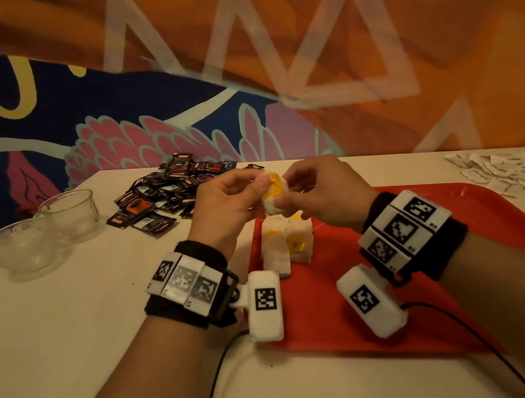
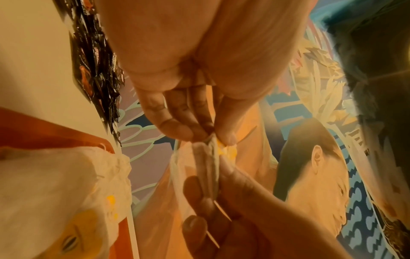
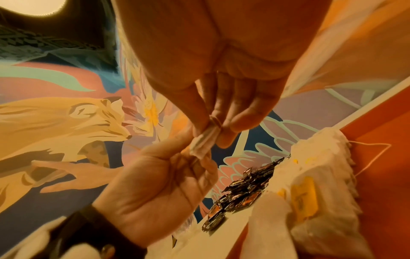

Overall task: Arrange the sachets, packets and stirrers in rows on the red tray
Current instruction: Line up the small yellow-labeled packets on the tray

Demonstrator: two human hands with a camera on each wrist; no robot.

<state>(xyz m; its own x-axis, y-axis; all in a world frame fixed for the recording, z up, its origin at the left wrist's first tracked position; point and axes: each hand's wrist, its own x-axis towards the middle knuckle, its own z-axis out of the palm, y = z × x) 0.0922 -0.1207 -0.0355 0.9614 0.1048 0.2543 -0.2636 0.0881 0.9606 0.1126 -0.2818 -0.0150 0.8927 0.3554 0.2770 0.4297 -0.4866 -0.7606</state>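
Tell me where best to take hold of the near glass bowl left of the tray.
Judging from the head view, grip the near glass bowl by its rim, from above: it stands upright and open, with the second bowl close behind, so the near and left sides are freest.

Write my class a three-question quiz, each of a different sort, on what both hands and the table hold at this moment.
1. True or false: both the left hand and the right hand pinch one white and yellow sachet.
2. Which pile lies behind the left hand? A. black packets B. wooden spoons C. green bottles
3. Fill in: the sachets already set down lie on the red ____.

Key: 1 true; 2 A; 3 tray.
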